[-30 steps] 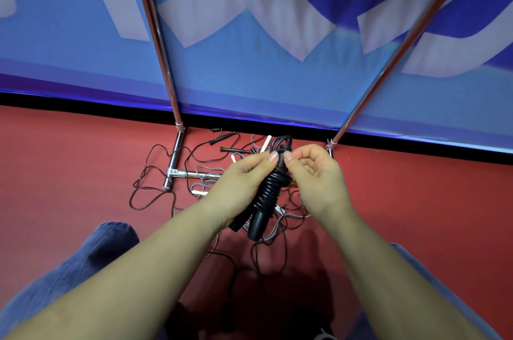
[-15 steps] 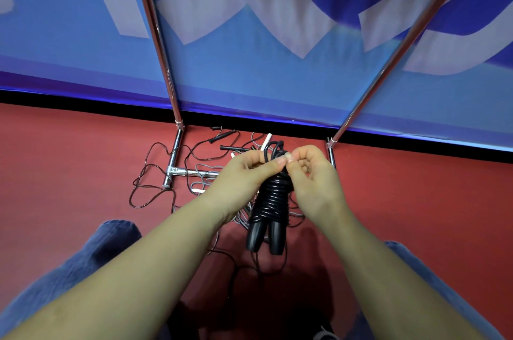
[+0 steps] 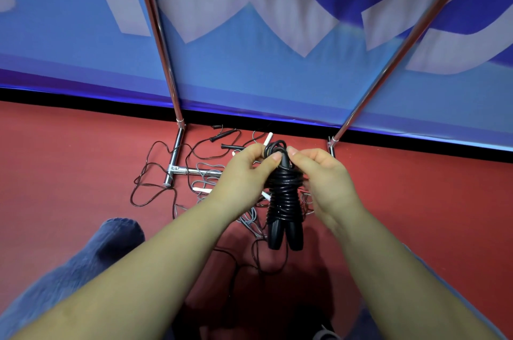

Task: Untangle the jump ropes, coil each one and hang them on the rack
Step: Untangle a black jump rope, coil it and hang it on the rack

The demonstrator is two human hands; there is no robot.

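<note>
Nearest to the camera, two bare forearms reach forward, and a knee in blue trousers (image 3: 91, 259) shows at the lower left. The left hand (image 3: 244, 173) and the right hand (image 3: 324, 178) meet in the middle, above the red floor (image 3: 69, 173). Between them hangs a black jump rope (image 3: 283, 198), its cord wound tightly in many turns around its two handles, which point down side by side. The fingers of both hands are curled and pinch the top of this bundle, where a small loop of cord stands out; the left thumb and forefinger close on it from one side, the right fingers from the other. Under the hands, on the floor, lies a tangle of thin ropes (image 3: 155, 187) in dark and grey cords, with some white handles (image 3: 268, 138) and black handles (image 3: 222, 135); how many ropes are there I cannot tell, because the hands cover part of it. The tangle lies around the chrome foot of the rack (image 3: 177, 162), near the far edge of the floor. Two shiny poles of the rack rise from there, one left and one right, in front of a blue and white banner (image 3: 249, 67).
</note>
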